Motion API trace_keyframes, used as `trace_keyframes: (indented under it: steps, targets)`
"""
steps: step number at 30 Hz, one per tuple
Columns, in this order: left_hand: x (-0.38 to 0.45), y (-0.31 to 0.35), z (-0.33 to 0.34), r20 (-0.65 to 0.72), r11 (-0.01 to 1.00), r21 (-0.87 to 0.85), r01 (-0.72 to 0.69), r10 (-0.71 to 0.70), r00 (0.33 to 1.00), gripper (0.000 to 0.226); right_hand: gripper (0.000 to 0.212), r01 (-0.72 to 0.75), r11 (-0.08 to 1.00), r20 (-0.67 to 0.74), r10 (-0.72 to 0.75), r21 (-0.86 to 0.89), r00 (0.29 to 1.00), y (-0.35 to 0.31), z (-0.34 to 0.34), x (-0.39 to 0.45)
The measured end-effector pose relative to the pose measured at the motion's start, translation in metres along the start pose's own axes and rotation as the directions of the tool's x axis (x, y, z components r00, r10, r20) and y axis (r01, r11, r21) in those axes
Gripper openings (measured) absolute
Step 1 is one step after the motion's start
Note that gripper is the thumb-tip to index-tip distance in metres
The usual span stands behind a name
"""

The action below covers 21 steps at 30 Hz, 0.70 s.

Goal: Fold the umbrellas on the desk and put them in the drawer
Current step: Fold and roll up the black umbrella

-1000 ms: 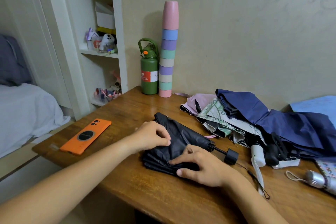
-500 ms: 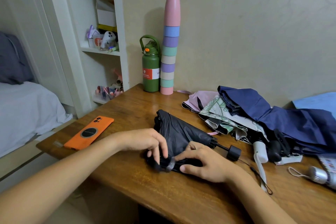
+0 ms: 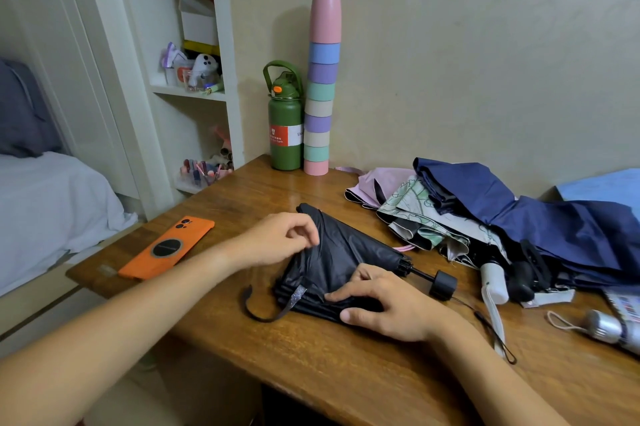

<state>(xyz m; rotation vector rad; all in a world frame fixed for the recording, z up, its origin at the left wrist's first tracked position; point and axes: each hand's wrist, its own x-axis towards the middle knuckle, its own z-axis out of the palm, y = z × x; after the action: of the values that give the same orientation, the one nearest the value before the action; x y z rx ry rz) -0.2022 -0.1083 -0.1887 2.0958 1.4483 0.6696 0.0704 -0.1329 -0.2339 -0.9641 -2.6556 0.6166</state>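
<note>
A collapsed black umbrella lies on the wooden desk, its round black handle pointing right. Its closing strap trails loose onto the desk at the left. My left hand pinches a fold of the black canopy at its upper left edge. My right hand holds the lower folds down near the shaft, fingers curled over the cloth. To the right lie a heap of loose umbrellas: a navy one, a green patterned one and a lilac one. No drawer shows.
An orange phone lies at the desk's left corner. A green bottle and a tall stack of coloured cups stand by the wall. A silver umbrella handle is at the right edge. White shelves and a bed are left.
My left hand let go of the strap, which now lies loose on the desk, and moved up to pinch the canopy's upper edge. My right hand stayed on the lower folds.
</note>
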Motion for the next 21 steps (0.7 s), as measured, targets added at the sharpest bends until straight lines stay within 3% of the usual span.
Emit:
trace_keyframes:
  steps: [3,6,8,11,13,18,21]
  targets:
    - [0.0,0.002,0.02,-0.045,0.943,0.248,-0.222,0.241,0.97,0.033,0.04,0.002,1.0,0.005,-0.002,-0.019,1.0,-0.001,0.0,-0.001]
    - [0.008,0.002,0.036,-0.027,0.896,0.38,-0.23,0.259,0.966,0.039,0.039,0.016,1.0,0.009,-0.016,-0.022,1.0,-0.001,0.0,-0.002]
    - [0.016,0.0,0.045,-0.089,0.917,0.346,-0.2,0.245,0.966,0.034,0.039,0.03,0.999,0.012,-0.03,-0.023,0.999,0.0,-0.002,-0.002]
    - [0.027,0.0,0.051,-0.323,0.976,0.155,-0.154,0.197,0.926,0.015,0.038,0.044,0.999,0.015,-0.043,-0.02,0.999,0.0,-0.003,-0.003]
    - [0.033,0.001,0.049,-0.381,0.99,0.077,-0.115,0.136,0.914,0.012,0.039,0.042,0.999,0.022,-0.042,-0.012,0.999,0.0,-0.003,-0.003]
    - [0.041,0.006,0.041,-0.21,0.936,0.346,-0.062,0.142,0.967,0.034,0.041,0.029,0.999,0.037,-0.028,-0.027,0.999,-0.002,-0.004,-0.004]
    - [0.042,0.008,0.041,-0.144,0.853,0.515,-0.08,0.179,0.973,0.049,0.039,0.046,0.995,-0.088,-0.053,-0.086,0.995,-0.008,-0.007,-0.005]
